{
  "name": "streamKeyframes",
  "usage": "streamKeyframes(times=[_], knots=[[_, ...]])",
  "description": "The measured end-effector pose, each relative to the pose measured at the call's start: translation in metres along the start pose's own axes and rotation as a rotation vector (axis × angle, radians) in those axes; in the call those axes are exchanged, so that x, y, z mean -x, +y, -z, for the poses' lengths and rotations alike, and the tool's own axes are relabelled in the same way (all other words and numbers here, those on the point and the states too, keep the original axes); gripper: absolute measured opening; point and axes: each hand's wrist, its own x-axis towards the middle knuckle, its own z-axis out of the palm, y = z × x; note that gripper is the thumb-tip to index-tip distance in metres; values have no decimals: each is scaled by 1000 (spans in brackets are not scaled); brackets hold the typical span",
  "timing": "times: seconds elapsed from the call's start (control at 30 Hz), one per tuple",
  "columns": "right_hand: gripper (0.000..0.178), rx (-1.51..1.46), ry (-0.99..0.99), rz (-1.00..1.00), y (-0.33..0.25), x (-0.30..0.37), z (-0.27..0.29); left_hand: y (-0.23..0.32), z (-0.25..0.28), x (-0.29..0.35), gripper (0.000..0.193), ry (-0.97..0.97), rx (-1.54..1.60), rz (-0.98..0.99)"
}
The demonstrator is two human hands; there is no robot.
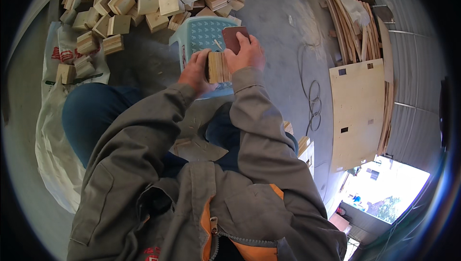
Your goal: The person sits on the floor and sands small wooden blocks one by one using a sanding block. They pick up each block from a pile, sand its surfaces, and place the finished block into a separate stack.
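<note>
- Your left hand grips the layered plywood block from its left side, fingers curled tight around its edge.
- Your right hand holds a dark reddish-brown sheet of sandpaper, fingers pressed flat on it and on the block's right side.
- The block sits between both hands, just above the light blue plastic stool with a perforated seat, in front of your knees.
- A small pale sliver lies on the stool's seat, just above the block.
- Beyond the stool, a big heap of square cut plywood blocks spreads over the grey concrete floor.
- A white printed sack lies on the floor at your left, with a few blocks resting on it.
- To your right, a large pale plywood panel with small square cut-outs leans beside a stack of thin wooden strips, and a thin looped cable lies on the floor near it.
</note>
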Motion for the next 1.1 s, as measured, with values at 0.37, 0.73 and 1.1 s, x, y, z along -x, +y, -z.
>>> streamKeyframes(times=[0.37,0.73,1.1], knots=[[68,-157,50,209,27,106,2,-2,-5,0,108,25,-27,28],[71,-290,106,231,52,130,0,-8,-4,2,112,19,-66,46],[65,-131,-52,-62,21,-18,-16,-1,-1,2,110,-4,-15,37]])
